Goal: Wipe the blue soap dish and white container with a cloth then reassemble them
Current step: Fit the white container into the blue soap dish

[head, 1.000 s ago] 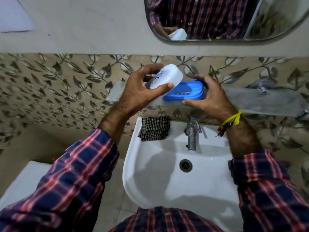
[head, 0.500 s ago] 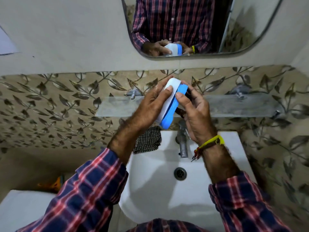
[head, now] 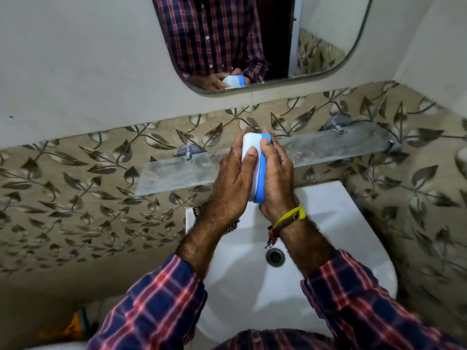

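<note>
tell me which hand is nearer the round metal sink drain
Right. The right hand presses the blue soap dish, its wrist above the round metal sink drain; the left hand is farther left.

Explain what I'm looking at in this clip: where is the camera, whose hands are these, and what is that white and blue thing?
There is no machine here. The camera sits on a person's head and looks forward and down, so both forearms reach in from the bottom of the picture. The left hand and right hand press together a white container and a blue soap dish, held on edge between the palms above a white sink. Behind the hands a glass shelf is fixed to a leaf-patterned wall. The mirror above reflects the same hands and checked shirt. A dark checked cloth peeks out on the sink's rim, mostly hidden by the left wrist. Neither hand holds the cloth.
</note>
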### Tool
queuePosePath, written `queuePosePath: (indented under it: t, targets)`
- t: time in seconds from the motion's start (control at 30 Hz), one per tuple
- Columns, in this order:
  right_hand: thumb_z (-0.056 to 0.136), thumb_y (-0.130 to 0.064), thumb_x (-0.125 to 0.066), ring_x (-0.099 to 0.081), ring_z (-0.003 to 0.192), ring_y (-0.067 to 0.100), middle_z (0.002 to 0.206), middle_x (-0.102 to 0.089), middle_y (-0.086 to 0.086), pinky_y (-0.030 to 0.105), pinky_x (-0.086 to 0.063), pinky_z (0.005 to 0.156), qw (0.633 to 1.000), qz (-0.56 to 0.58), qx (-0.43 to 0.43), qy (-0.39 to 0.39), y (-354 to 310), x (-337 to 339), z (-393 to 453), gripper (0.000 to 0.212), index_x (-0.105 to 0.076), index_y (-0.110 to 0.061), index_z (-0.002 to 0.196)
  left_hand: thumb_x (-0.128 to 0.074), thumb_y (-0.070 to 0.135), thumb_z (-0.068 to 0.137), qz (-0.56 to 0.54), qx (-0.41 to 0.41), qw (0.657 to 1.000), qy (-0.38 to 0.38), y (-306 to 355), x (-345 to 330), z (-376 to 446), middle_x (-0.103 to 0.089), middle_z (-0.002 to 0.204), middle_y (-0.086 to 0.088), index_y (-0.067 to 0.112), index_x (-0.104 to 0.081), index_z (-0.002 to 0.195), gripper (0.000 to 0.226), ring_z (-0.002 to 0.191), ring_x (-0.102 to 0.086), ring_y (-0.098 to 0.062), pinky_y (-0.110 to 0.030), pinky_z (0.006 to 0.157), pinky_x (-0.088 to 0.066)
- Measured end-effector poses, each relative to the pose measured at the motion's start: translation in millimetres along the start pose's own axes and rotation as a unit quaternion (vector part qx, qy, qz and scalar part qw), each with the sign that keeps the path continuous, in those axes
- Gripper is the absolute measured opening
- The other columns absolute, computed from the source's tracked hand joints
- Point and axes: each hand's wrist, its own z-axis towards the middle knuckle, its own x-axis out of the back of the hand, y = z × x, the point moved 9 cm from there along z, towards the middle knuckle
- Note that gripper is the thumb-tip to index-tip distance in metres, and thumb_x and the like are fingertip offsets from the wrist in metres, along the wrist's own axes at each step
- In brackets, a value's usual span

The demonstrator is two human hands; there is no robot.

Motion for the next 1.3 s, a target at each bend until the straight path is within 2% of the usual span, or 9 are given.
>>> queuePosePath:
  t: [0.17, 0.27, 0.4, 0.57, 0.63, 0.77, 0.87, 1.03, 1.3]
  targets:
    - [0.088, -0.041, -0.053, -0.064, 0.115, 0.023, 0.135, -0.061, 0.011, 0.039, -0.057, 0.092, 1.0, 0.003, -0.002, -0.002, 11.1, -10.6, -11.5, 0.056, -0.052, -0.019, 0.139, -0.032, 0.05, 0.105, -0.037, 0.024, 0.999, -0.003, -9.4, 8.5, -6.5, -0.036, 0.155, 0.01, 0.037, -0.026, 0.156, 0.053, 0.132, -0.041, 0.002, -0.006, 0.096, -0.036]
    - [0.086, -0.039, -0.051, -0.061, 0.121, 0.024, 0.136, -0.06, 0.008, 0.045, -0.049, 0.104, 0.999, 0.055, -0.003, 0.0, 13.5, -16.1, -19.5, 0.056, -0.051, -0.022, 0.14, -0.034, 0.055, 0.102, -0.072, 0.028, 0.997, -0.013, -14.2, 11.0, -12.3, -0.031, 0.16, 0.011, 0.039, -0.025, 0.156, 0.057, 0.138, -0.038, 0.003, -0.011, 0.107, -0.037]
    - [0.1, -0.036, -0.043, -0.056, 0.126, 0.032, 0.138, -0.057, 0.013, 0.053, -0.043, 0.108, 0.997, 0.081, -0.008, 0.014, 26.7, -17.3, -28.0, 0.04, -0.05, -0.024, 0.137, -0.03, 0.057, 0.101, -0.007, 0.018, 0.998, -0.053, -14.9, 9.8, -18.7, -0.03, 0.162, 0.007, 0.036, -0.023, 0.157, 0.06, 0.142, -0.033, -0.002, 0.0, 0.098, -0.03]
    - [0.094, -0.04, -0.052, -0.068, 0.102, 0.02, 0.113, -0.068, 0.005, 0.035, -0.058, 0.079, 0.997, 0.06, 0.045, 0.007, 18.8, -17.3, -18.6, 0.04, -0.05, -0.017, 0.127, -0.027, 0.048, 0.107, 0.133, -0.055, 0.981, -0.131, 11.0, 15.1, 0.1, -0.033, 0.162, -0.001, 0.029, -0.018, 0.16, 0.056, 0.148, -0.028, -0.013, -0.038, 0.122, -0.025]
    - [0.092, -0.041, -0.057, -0.068, 0.1, 0.018, 0.111, -0.069, 0.001, 0.035, -0.058, 0.079, 0.997, 0.042, 0.068, 0.01, 8.6, -13.3, -10.0, 0.04, -0.052, -0.018, 0.124, -0.043, 0.054, 0.101, 0.118, -0.054, 0.98, -0.149, 15.9, 22.6, 7.2, -0.043, 0.155, -0.004, 0.031, -0.02, 0.159, 0.067, 0.141, -0.042, -0.016, -0.042, 0.114, -0.04]
    - [0.082, -0.049, -0.067, -0.065, 0.101, 0.015, 0.107, -0.068, -0.005, 0.042, -0.057, 0.088, 0.995, 0.002, 0.094, 0.022, -8.6, 3.0, 6.7, 0.039, -0.057, -0.027, 0.113, -0.089, 0.046, 0.068, 0.057, 0.015, 0.994, -0.095, 1.9, 46.8, 17.0, -0.062, 0.118, 0.004, 0.029, -0.05, 0.139, 0.082, 0.102, -0.064, -0.005, -0.019, 0.073, -0.057]
    - [0.074, -0.043, -0.077, -0.066, 0.1, 0.007, 0.112, -0.067, 0.0, 0.025, -0.057, 0.082, 0.988, -0.106, 0.109, -0.023, -21.2, 17.4, 16.8, 0.046, -0.055, -0.028, 0.112, -0.097, 0.035, 0.059, 0.061, -0.008, 0.996, -0.07, 0.1, 54.1, 30.7, -0.07, 0.11, 0.004, 0.023, -0.065, 0.123, 0.073, 0.094, -0.068, -0.005, -0.024, 0.074, -0.06]
    - [0.066, -0.026, -0.089, -0.059, 0.118, 0.019, 0.122, -0.065, 0.005, 0.037, -0.049, 0.103, 0.908, -0.374, 0.138, -0.125, -42.3, 39.0, 46.6, 0.062, -0.059, -0.015, 0.119, -0.099, 0.034, 0.053, 0.195, -0.087, 0.976, -0.049, 5.5, 43.3, 52.5, -0.067, 0.123, -0.006, 0.016, -0.067, 0.128, 0.084, 0.113, -0.063, -0.022, -0.039, 0.096, -0.053]
    - [0.064, -0.025, -0.089, -0.046, 0.12, 0.031, 0.115, -0.068, 0.014, 0.03, -0.038, 0.1, 0.81, -0.55, 0.179, -0.098, -39.0, 60.9, 71.2, 0.071, -0.059, -0.014, 0.128, -0.096, 0.014, 0.062, 0.192, -0.042, 0.98, -0.002, -26.4, 12.5, 65.1, -0.057, 0.138, -0.019, 0.002, -0.051, 0.142, 0.093, 0.126, -0.055, -0.034, -0.05, 0.103, -0.049]
